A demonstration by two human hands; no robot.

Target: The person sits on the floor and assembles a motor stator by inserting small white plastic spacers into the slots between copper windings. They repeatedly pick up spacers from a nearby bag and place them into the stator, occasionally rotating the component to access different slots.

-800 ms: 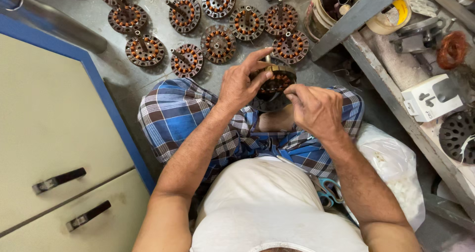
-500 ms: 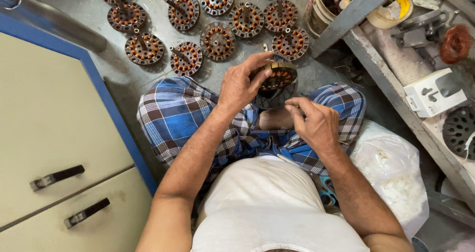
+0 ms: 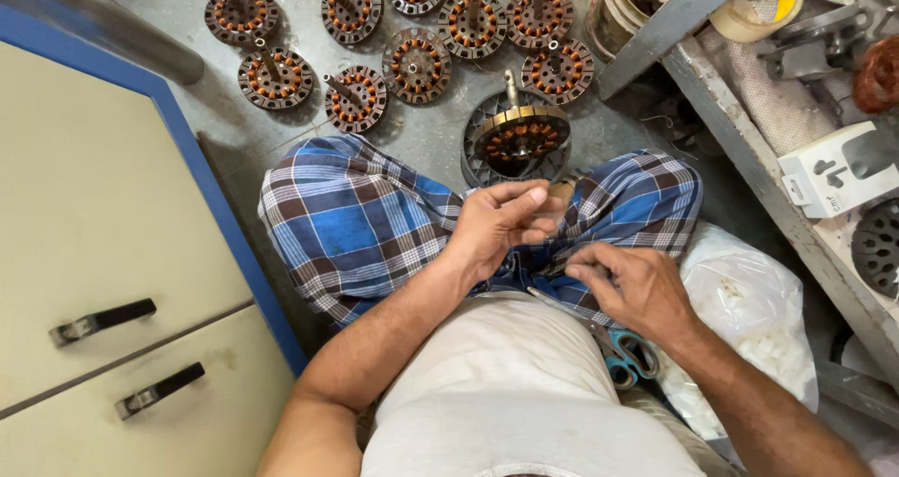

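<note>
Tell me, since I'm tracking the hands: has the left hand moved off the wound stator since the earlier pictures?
Yes. The left hand has drawn back toward the body, away from the stator resting by the blue checked cloth.

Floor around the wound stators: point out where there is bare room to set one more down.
Bare grey floor lies between the stator rows, the checked cloth and the stator on its ribbed cover. A narrower strip runs along the blue cabinet edge. Crowded: the rows up top, the shelf, and the lap, where left hand and right hand work by the scissors.
</note>
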